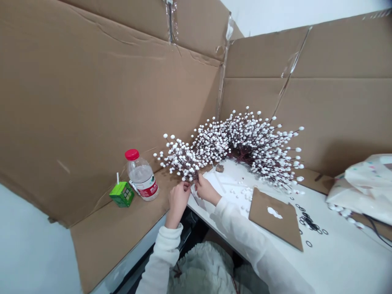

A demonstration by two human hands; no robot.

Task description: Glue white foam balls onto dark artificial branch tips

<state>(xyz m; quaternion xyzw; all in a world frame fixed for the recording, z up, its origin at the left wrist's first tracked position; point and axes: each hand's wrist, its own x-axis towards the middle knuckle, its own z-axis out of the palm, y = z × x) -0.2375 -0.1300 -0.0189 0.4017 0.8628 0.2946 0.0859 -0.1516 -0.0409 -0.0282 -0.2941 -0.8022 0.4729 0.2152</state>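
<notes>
A bunch of artificial white berry stems [182, 160] leans up and to the left from my hands, over the table's edge. My right hand [206, 190] is closed round its dark lower stems, fingers pinched near their base. Close beside it, my left hand [178, 199] has its fingertips pressed together just under the lowest berries. What those left fingers pinch is too small and hidden to make out. A larger spread of the same berry stems [269, 151] lies behind, fanned out on the white table [343, 261].
Left of my hands stand a red-capped bottle [141, 173] and a green drink carton [122, 194] with a straw. Rightward lie a cardboard piece [275, 218], loose white berries [243, 194], several black rings [309, 222] and a white bag [364, 188]. Cardboard walls [122, 81] enclose the back.
</notes>
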